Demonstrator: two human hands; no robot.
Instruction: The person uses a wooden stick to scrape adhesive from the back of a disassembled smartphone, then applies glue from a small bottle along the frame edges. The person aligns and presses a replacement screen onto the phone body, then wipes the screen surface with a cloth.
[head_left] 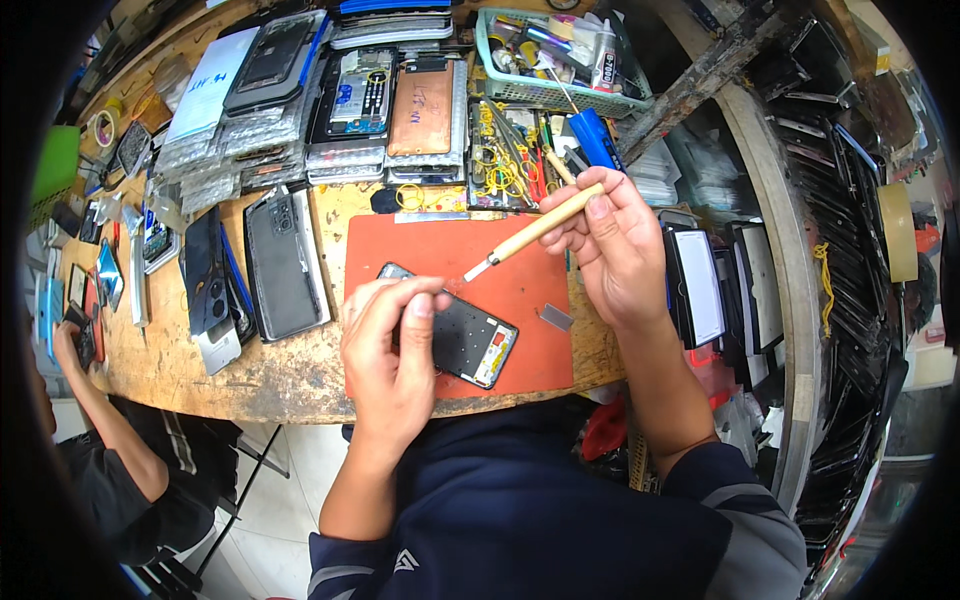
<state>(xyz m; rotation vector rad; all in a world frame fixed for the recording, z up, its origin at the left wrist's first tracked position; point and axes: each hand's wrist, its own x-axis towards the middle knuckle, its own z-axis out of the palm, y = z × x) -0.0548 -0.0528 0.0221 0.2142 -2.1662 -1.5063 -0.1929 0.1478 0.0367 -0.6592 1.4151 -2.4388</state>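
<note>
My right hand [612, 240] grips a wooden-handled scraper [540, 226] by its handle; its short flat blade points down and left over the phone frame [468, 338]. My left hand [392, 335] is closed, with thumb and forefinger bent together just beside the blade tip. I cannot make out what, if anything, lies between those fingers. Beneath the left hand, the dark phone frame lies aslant on an orange mat [420, 238], its upper left part covered by the fingers. A small grey metal plate [556, 317] rests on the mat to the right.
Stacked phone parts in bubble wrap [235, 150] stand at the back left. Several phone backs [285, 262] lie left of the mat. Behind it are a tray of tools and yellow rubber bands [505, 160] and a green basket [560, 95]. Another person's arm [115, 420] reaches in at left.
</note>
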